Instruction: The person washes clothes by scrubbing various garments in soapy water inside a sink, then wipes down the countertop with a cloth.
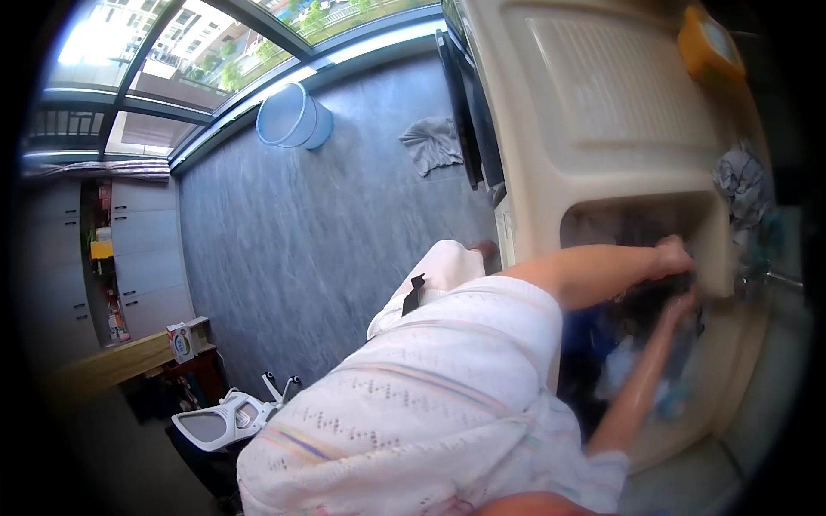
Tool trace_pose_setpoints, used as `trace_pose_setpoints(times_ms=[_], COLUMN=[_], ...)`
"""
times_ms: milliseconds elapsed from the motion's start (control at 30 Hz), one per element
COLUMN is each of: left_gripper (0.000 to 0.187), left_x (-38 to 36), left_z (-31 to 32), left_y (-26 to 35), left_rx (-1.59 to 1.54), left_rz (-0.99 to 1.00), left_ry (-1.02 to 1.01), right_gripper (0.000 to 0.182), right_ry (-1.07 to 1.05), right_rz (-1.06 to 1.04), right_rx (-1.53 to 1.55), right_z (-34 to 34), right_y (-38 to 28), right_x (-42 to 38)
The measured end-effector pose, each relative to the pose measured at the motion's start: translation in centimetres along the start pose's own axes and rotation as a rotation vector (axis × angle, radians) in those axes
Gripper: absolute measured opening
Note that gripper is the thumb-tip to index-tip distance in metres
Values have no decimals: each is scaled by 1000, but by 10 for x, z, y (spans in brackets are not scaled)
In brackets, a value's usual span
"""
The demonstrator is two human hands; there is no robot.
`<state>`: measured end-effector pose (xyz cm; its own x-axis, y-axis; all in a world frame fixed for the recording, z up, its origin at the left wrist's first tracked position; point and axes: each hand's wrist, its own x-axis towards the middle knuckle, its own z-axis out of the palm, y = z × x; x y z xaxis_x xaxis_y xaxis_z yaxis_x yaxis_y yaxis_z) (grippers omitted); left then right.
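Both arms reach out of the striped white top (pixel 413 378) and down into the basin, the left straight across, the right angling in beside it. The left hand (pixel 674 258) looks curled and the right hand (pixel 682 303) is a smear of motion (I can't tell whether either grips anything), the 2 close together near the far wall. Right there, just below and nearer the body, sits the dark bundle (pixel 641 311) in the tan basin (pixel 711 236): blurred, seemingly cloth, near-black with blue and whitish patches. Beside the basin runs a ribbed washboard (pixel 611 82); beyond the hands, 1 crumpled grey cloth (pixel 742 182). Farther off, 1 blue bucket (pixel 320 125) stands on the floor by the windows.
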<state>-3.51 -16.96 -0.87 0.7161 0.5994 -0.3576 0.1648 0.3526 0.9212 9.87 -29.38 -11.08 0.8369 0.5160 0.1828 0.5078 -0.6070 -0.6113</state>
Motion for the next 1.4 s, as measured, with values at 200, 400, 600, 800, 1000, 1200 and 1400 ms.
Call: trace_pose_setpoints(times_ms=[200,400,600,800,1000,1200,1400], left_gripper=[24,23,23,21,20,19,21], left_x=[4,21,37,15,3,-6,8], left_z=[-24,-14,-8,14,-10,-12,-3], left_y=[2,-34,-29,-15,-18,-30,-16], left_rx=[951,1089,254,105,970,1297,861], left_rz=[250,189,-90,-28,274,271,465], left_ry=[-182,-243,-24,60,-149,-337,-46], right_gripper=[29,27,23,35,37,39,39], right_ry=[-94,-388,-66,-141,-192,-153,-374], right_rz=[-58,22,-176,-11,9,642,97], right_rx=[-254,-361,274,538,-338,773,99], right_z=[-23,-9,-44,-3,-24,16,-30], right_y=[-14,29,-165,-16,-20,46,46], right_x=[-42,-33,-66,-12,-54,-51,-49])
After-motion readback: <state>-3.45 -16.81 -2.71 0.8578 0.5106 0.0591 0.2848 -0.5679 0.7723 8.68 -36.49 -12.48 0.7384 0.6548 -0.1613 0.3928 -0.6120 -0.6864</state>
